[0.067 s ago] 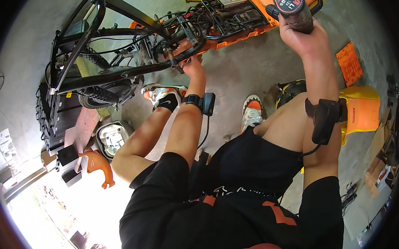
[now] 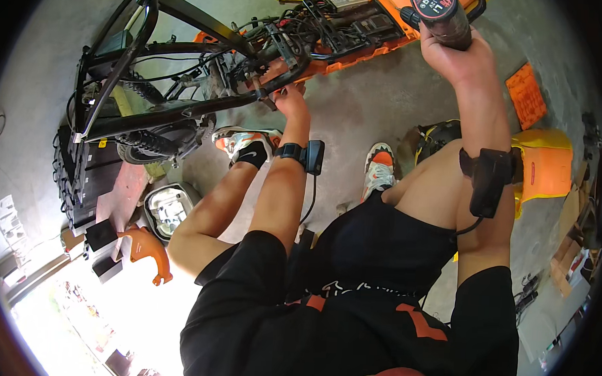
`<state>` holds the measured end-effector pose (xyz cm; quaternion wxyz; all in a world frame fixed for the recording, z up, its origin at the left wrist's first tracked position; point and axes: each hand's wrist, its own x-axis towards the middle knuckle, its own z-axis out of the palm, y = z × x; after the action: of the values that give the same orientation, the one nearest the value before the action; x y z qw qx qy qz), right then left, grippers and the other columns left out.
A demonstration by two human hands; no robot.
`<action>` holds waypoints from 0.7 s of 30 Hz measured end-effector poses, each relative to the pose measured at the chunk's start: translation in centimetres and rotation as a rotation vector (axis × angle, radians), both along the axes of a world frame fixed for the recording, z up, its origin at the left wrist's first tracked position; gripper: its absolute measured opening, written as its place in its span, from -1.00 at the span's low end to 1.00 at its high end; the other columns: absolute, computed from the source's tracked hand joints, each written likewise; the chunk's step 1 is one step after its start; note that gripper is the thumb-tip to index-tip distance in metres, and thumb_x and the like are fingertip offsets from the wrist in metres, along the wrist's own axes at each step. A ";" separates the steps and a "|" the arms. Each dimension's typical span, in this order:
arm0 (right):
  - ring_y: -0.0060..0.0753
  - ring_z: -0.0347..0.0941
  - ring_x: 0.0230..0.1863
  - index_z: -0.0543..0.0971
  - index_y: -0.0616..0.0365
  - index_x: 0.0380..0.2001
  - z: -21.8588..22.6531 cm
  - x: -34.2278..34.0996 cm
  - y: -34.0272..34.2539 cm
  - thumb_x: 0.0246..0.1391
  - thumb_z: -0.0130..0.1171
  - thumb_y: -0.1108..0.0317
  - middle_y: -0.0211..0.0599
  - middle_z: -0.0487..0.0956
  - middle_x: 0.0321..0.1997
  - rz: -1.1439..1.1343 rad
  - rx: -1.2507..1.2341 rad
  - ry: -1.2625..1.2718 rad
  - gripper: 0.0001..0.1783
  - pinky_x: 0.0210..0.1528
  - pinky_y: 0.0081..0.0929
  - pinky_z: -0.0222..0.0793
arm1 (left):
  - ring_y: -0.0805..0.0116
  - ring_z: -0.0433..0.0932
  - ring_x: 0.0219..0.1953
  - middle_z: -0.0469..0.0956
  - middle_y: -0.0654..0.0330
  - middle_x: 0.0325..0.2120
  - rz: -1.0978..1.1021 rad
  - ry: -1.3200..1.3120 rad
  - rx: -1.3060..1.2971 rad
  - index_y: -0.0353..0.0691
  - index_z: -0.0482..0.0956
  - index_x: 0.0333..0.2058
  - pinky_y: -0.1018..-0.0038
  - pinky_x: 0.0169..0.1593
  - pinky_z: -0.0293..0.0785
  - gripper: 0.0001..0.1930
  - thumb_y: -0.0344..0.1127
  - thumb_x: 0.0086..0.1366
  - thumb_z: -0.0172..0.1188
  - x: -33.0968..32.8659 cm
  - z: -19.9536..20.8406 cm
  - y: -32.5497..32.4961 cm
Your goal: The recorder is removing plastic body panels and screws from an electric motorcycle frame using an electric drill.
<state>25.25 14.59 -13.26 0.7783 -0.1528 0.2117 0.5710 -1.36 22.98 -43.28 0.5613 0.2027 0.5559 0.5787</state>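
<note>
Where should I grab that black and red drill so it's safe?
By its thick body, where the right hand already wraps the power tool, coming from below. That part is round and fits a palm; the working end is out of view.

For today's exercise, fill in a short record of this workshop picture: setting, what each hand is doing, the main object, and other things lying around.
Setting: concrete floor, seen from above
Left hand: on the black scooter frame, among its wiring
Right hand: gripping a power drill
Wrists: a black strapped device on each
Nearby: orange body panel, yellow and orange cover, headlight unit
</note>
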 end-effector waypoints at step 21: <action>-0.25 0.61 -0.23 0.49 0.24 -0.16 1.4 -2.0 1.9 0.21 -0.29 0.46 -0.16 0.61 -0.23 -0.118 -0.056 -0.050 -0.67 -0.19 -0.39 0.62 | 0.10 0.58 -0.05 0.51 0.20 -0.03 -0.283 0.010 0.017 -0.14 0.32 0.00 0.44 -0.30 0.41 -0.67 -0.13 0.36 0.04 -1.6 0.7 -0.5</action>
<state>23.25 16.46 -11.81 0.8112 -0.1759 0.2164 0.5140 -2.93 22.52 -42.53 0.6328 0.2868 0.5198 0.4972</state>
